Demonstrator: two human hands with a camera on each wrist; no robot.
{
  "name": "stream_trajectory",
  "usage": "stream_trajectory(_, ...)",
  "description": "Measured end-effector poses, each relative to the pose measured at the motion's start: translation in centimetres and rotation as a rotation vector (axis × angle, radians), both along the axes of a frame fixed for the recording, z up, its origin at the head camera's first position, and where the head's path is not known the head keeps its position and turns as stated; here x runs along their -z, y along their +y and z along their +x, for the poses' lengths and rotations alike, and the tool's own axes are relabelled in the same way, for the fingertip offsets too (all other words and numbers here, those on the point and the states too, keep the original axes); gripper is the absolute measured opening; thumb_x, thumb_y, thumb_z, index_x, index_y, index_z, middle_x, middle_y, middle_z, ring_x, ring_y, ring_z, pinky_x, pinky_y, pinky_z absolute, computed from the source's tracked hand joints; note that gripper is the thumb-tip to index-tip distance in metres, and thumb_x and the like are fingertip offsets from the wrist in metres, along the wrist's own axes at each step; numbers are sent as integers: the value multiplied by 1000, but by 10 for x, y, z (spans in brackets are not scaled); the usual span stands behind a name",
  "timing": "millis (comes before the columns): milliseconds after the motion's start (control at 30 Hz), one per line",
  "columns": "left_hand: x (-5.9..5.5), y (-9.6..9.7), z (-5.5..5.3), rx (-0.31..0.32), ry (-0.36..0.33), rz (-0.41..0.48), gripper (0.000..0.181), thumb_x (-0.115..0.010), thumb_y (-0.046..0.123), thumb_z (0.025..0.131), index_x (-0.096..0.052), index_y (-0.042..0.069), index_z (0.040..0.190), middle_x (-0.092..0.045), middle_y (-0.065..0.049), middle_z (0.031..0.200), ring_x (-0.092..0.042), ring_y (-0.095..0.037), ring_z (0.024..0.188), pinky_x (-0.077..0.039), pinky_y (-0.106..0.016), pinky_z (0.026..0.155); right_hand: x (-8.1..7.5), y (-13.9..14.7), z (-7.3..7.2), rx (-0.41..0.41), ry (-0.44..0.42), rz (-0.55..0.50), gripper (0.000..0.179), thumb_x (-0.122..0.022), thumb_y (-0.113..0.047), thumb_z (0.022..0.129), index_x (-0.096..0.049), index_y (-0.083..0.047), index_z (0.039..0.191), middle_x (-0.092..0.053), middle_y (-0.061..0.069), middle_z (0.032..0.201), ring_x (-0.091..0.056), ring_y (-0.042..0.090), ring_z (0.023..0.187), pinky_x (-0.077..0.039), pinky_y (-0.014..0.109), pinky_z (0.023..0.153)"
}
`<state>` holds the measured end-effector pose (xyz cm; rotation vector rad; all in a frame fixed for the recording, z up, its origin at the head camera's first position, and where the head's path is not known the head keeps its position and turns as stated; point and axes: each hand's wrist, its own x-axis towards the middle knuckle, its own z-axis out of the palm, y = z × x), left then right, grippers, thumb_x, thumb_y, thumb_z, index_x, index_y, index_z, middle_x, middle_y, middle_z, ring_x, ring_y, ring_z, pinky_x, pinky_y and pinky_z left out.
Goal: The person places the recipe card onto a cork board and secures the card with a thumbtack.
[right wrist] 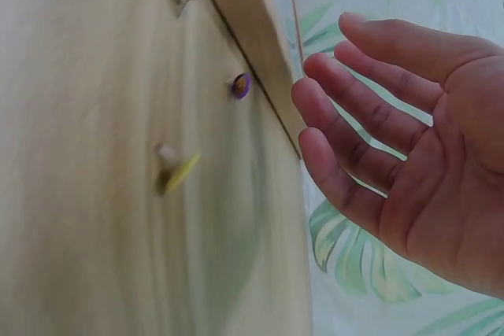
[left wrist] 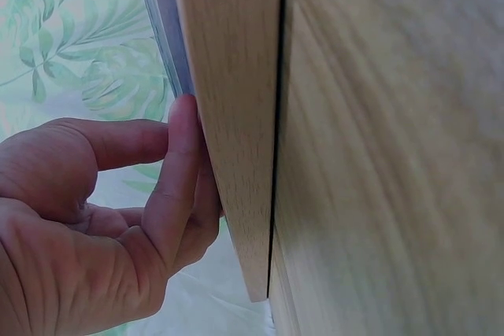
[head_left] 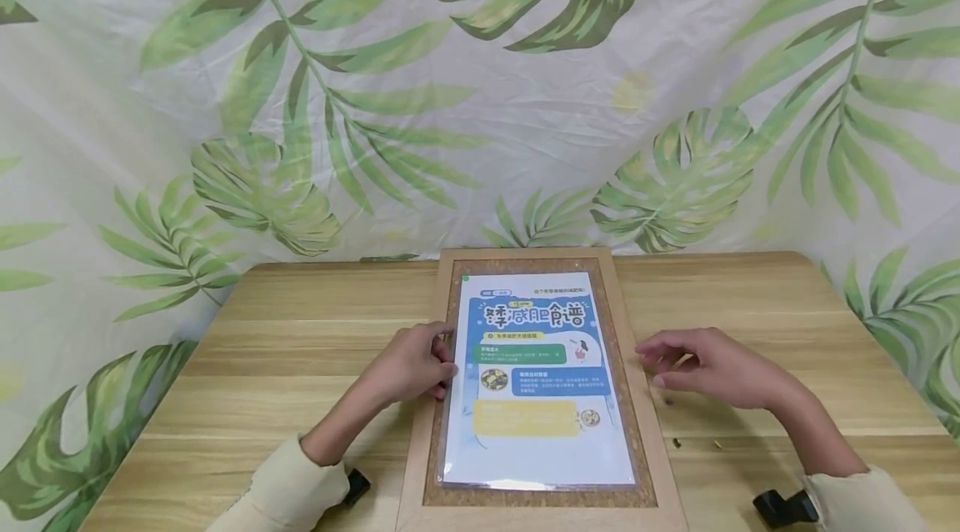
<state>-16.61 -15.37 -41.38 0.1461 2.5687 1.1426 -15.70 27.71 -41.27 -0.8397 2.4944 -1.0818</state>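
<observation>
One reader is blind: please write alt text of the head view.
A glossy poster lies on a framed corkboard on a table, with a person's left grip at the poster's left edge. The right grip hovers by the corkboard's right side, near small pins.

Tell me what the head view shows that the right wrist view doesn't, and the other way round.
Only the head view: the left hand, the sleeves and the sheet's printed face.

Only the right wrist view: the right hand's palm in full, and a clear look at the purple pin and yellow pin, mere specks from the head.

Both: the right hand, frame, table and leafy curtain.
</observation>
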Motion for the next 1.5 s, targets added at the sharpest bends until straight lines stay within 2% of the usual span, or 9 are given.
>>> stream_trajectory(200, 0, 2, -1, -8, -4, -5, 63, -75, -6, 94, -52, -4, 153, -65, -11, 92, -67, -18, 63, -61, -30, 57, 7, 10, 4, 32, 0, 18, 35, -78, -21, 100, -73, -4, 130, -79, 7, 122, -74, 12, 107, -61, 25, 88)
stream_trajectory(467, -1, 2, -2, -8, -13, -4, 64, -74, -7, 94, -51, -5, 154, -64, -12, 92, -67, -19, 63, -61, -31, 57, 19, 17, 9, 70, 67, 42, 27, -81, -16, 96, -77, -7, 121, -80, 1, 112, -71, 1, 98, -62, 25, 83)
stream_trajectory(700, 0, 1, -2, -6, -12, -11, 64, -74, -6, 95, -50, -5, 154, -65, -11, 92, -67, -19, 63, -59, -30, 56, 23, 10, 10, 85, 124, 82, 26, -84, -15, 92, -79, -10, 117, -80, -4, 106, -72, 3, 92, -62, 25, 80)
stream_trajectory(933, 1, 1, -2, -4, -8, -4, 64, -75, -6, 94, -51, -6, 154, -65, -11, 91, -67, -18, 62, -59, -29, 55, 23, 7, 12, 71, 151, 79, 28, -86, -10, 87, -79, -11, 115, -79, -6, 102, -70, 3, 90, -63, 27, 79)
stream_trajectory(1167, 1, 2, -1, -4, -4, -13, 64, -75, -6, 95, -51, -5, 154, -65, -10, 91, -67, -18, 63, -58, -29, 55, 23, 8, 15, 47, 95, 57, 21, -89, -12, 84, -82, -21, 102, -79, -6, 101, -71, 4, 91, -62, 26, 78)
stream_trajectory(1500, 2, 2, 1, -7, -3, -21, 64, -74, -6, 95, -51, -4, 154, -64, -11, 93, -67, -18, 63, -60, -30, 56, 28, 7, 17, -10, 7, -12, 16, -86, -8, 88, -83, -21, 96, -79, -6, 96, -69, 0, 83, -61, 23, 70)
